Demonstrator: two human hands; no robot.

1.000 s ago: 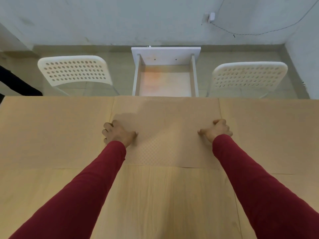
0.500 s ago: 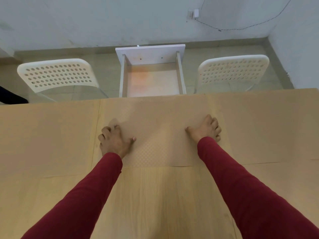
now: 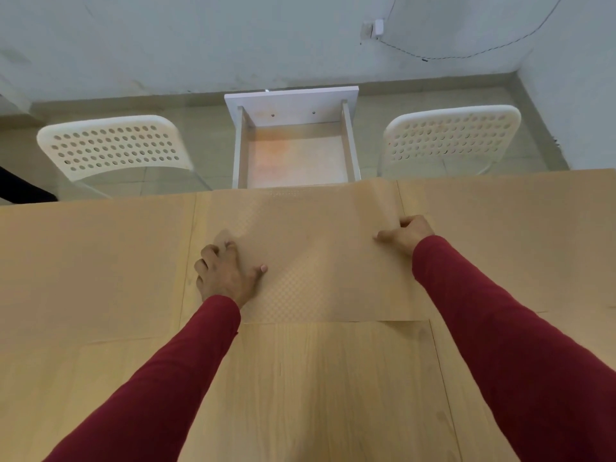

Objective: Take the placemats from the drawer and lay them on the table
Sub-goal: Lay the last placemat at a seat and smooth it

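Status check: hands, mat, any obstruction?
Left hand and right hand grip the middle mat at its sides. Mat flat on table. Nothing in the way.

The middle placemat [image 3: 310, 255] lies on the table [image 3: 316, 388] between two adjoining placemats, with the open drawer [image 3: 295, 158] behind it between two chairs.

Matt tan placemat [image 3: 310, 258] under both hands, fine embossed diamond weave, faint sheen at far edge. Pale wood-grain table [image 3: 316, 388] nearer than hands, smooth, matt. White drawer [image 3: 293, 105] beyond hands, painted finish, bare board floor. Perforated white plastic chairs [image 3: 113, 145] either side, slightly glossy. Dark red cloth sleeves [image 3: 493, 311].
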